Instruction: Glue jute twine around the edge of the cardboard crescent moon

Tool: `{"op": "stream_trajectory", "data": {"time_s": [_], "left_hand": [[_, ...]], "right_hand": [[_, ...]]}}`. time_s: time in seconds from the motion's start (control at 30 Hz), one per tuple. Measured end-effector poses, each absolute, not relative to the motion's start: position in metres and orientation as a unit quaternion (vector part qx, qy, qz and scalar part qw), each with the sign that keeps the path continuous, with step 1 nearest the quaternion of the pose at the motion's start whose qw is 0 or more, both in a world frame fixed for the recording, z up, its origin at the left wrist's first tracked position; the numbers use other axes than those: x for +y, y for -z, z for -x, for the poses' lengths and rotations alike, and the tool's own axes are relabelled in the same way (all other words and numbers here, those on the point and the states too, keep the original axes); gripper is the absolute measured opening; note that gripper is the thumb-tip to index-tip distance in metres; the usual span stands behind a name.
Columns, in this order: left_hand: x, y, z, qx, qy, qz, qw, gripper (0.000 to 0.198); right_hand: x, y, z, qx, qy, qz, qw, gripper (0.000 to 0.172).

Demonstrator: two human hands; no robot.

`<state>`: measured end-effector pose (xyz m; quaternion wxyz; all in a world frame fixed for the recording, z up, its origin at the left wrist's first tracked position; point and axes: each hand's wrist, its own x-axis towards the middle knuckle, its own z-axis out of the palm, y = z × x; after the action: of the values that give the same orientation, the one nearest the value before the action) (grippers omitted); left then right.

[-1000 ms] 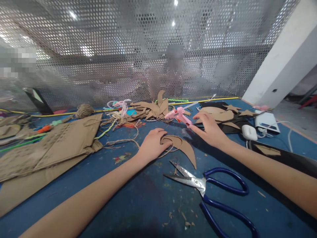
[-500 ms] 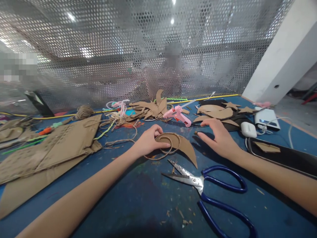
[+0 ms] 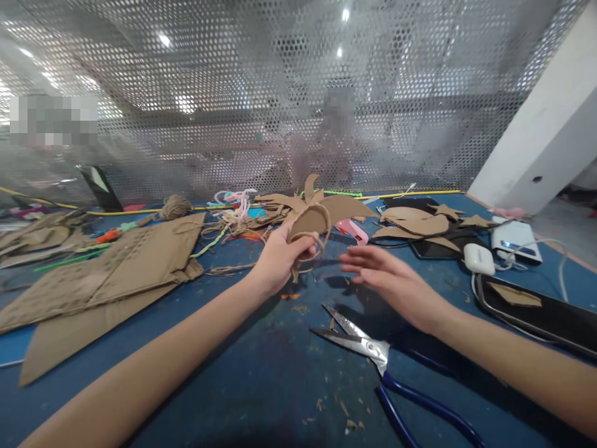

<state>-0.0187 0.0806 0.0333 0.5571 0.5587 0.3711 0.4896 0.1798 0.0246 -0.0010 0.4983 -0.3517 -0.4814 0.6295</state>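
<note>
- The left hand grips one end of a cardboard crescent and holds it clear of the blue table. Twine loops beside its thumb.
- The crescent's long axis runs from nine to three o'clock, with its tip at three.
- The right hand is empty, fingers spread and palm down. It hovers apart at four o'clock from the crescent, above the scissors.

Pink glue gun mostly hidden, seemingly behind cardboard crescent
</note>
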Motion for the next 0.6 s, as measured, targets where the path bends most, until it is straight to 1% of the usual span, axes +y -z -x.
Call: {"op": "stream_trajectory", "data": {"time_s": [0.07, 0.1, 0.2, 0.27, 0.37, 0.47, 0.6], "left_hand": [[0.075, -0.029, 0.017, 0.365, -0.476, -0.577, 0.555, 0.023], [0.073, -0.025, 0.016, 0.359, -0.468, -0.590, 0.551, 0.028], [0.068, -0.015, 0.017, 0.330, -0.457, -0.642, 0.520, 0.045], [0.065, -0.011, 0.017, 0.312, -0.457, -0.673, 0.490, 0.050], [0.059, -0.012, 0.014, 0.318, -0.452, -0.702, 0.449, 0.048], [0.052, -0.016, 0.010, 0.351, -0.443, -0.709, 0.421, 0.038], [0.052, -0.016, 0.010, 0.368, -0.456, -0.703, 0.404, 0.031]], "right_hand": [[0.023, 0.002, -0.160, -0.434, -0.711, 0.308, 0.460, 0.035], [0.024, 0.003, -0.153, -0.411, -0.735, 0.298, 0.451, 0.035], [0.028, 0.005, -0.142, -0.368, -0.758, 0.293, 0.451, 0.033], [0.031, 0.008, -0.141, -0.361, -0.755, 0.296, 0.461, 0.030], [0.034, 0.012, -0.145, -0.364, -0.744, 0.298, 0.475, 0.026], [0.035, 0.014, -0.149, -0.371, -0.723, 0.296, 0.503, 0.020], [0.030, 0.012, -0.158, -0.385, -0.689, 0.285, 0.543, 0.021]]}}
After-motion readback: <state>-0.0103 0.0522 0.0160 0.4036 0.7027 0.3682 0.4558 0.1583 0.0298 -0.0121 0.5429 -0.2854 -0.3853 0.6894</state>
